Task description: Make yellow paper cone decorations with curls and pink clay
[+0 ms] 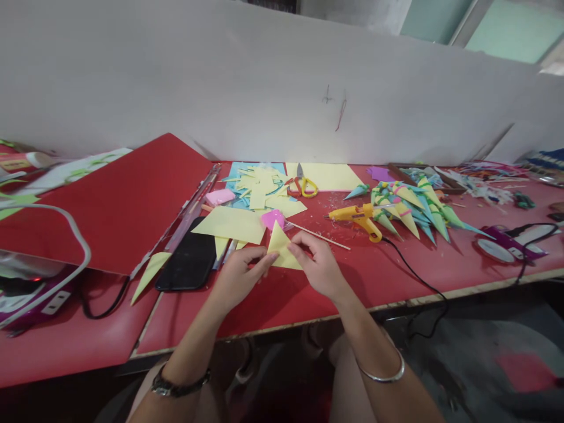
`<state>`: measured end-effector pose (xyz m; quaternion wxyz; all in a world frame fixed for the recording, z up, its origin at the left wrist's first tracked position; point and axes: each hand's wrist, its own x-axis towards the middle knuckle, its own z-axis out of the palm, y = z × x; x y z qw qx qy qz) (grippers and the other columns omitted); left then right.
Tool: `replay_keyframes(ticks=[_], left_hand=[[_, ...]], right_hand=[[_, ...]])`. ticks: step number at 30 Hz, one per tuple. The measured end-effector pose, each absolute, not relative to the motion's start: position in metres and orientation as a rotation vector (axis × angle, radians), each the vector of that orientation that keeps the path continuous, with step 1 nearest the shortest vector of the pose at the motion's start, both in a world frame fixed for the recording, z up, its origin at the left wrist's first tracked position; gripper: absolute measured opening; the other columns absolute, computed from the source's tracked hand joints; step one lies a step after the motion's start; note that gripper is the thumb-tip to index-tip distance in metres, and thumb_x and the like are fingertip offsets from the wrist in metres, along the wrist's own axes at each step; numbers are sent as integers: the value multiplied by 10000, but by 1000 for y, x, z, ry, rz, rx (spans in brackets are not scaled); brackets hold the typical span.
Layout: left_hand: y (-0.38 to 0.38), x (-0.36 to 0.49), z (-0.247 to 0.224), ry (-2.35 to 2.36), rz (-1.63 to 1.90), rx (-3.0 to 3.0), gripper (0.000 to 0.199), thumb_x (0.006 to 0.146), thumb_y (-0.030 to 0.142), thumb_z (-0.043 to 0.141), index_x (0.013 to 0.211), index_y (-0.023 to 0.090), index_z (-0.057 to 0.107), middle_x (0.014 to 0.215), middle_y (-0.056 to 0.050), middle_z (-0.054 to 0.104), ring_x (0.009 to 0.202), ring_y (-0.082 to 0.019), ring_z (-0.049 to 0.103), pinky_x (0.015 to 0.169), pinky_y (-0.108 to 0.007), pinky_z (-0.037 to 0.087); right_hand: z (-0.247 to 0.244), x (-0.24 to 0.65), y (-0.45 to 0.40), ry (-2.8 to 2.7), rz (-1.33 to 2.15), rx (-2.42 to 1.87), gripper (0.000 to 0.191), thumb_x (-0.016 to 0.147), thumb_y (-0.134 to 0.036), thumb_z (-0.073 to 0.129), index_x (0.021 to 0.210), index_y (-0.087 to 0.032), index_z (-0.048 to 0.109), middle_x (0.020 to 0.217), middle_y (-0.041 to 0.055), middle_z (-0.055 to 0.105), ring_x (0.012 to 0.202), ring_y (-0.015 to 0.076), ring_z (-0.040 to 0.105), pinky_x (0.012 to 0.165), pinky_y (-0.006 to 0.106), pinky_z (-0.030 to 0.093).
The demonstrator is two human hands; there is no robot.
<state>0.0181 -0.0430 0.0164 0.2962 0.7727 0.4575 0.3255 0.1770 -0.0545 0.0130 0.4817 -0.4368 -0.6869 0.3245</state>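
Note:
Between both hands is a piece of yellow paper [281, 247] with a pointed top, held just above the red table [264, 305]. My left hand [241, 273] pinches its left edge between thumb and fingers. On the other side, my right hand [318, 264] grips the right edge, thumb on the front. A pink piece [273, 220] and a thin stick [319, 235] lie right behind the paper. Left of it is a flat yellow sheet [231, 223]. Farther right rests a yellow glue gun [352, 216], beside a heap of yellow and blue paper cones [409, 202].
Yellow-handled scissors [308, 187] lie near paper scraps [259, 183] at the back. A black phone [187, 264] and a large red board [114, 200] are on the left. The glue gun's cord [414, 276] hangs over the front edge. A white wall [247, 88] stands behind.

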Motion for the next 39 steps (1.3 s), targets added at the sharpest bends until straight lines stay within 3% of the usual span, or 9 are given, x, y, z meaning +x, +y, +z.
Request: replay_keyframes(ticks=[8,14,20,25,28,33,36,39], left_hand=[[-44,14,16,1313,952,2054,389,794,333,451,443,166,449,322,63,419,328,-58,390,414,-169,305],[-46,13,15,1243,878,2062,401,786,345,473,431,160,480,288,65,435,280,-49,386,379,-153,307],[-45,13,16,1244,933,2121,397,795,339,460,442,157,485,318,61,431,322,-53,403,396,-153,308],[-45,12,20,1215,932,2172,390,797,336,449,448,162,461,369,48,443,378,-67,411,439,-169,324],[-44,14,20,1204,995,2240,303,782,332,461,532,164,491,495,28,516,483,-85,452,503,-176,350],[-44,18,15,1315,1009,2271,280,779,325,450,546,172,429,484,45,432,472,-81,389,478,-182,302],[-44,18,15,1350,1014,2290,314,784,326,437,516,177,366,470,51,374,462,-77,353,470,-186,277],[-45,17,15,1386,1026,2296,321,791,319,424,516,179,338,464,52,344,458,-76,345,462,-188,261]], right_hand=[[7,176,-51,-1541,1023,-1029,193,806,-330,472,699,-172,505,625,-28,492,590,102,460,536,201,349],[9,175,-53,-1623,1157,-968,222,794,-324,495,837,-146,621,791,20,630,752,152,559,670,239,415],[9,178,-54,-1698,1056,-1096,332,834,-391,434,704,-139,607,591,-10,563,566,111,517,535,209,383],[13,184,-56,-1738,1191,-962,356,878,-375,353,761,-146,600,637,21,624,635,134,584,642,237,431],[12,184,-56,-1742,1265,-973,332,866,-384,375,771,-146,586,653,30,631,576,125,584,594,231,441],[7,175,-59,-1777,1229,-1093,274,822,-375,451,665,-158,514,526,-29,515,423,79,460,425,185,321],[6,171,-59,-1829,1016,-1126,321,789,-350,503,544,-165,409,491,-63,345,459,61,341,436,191,226],[5,168,-58,-1886,995,-1101,333,787,-337,499,531,-167,371,519,-63,283,494,61,291,456,202,202]])
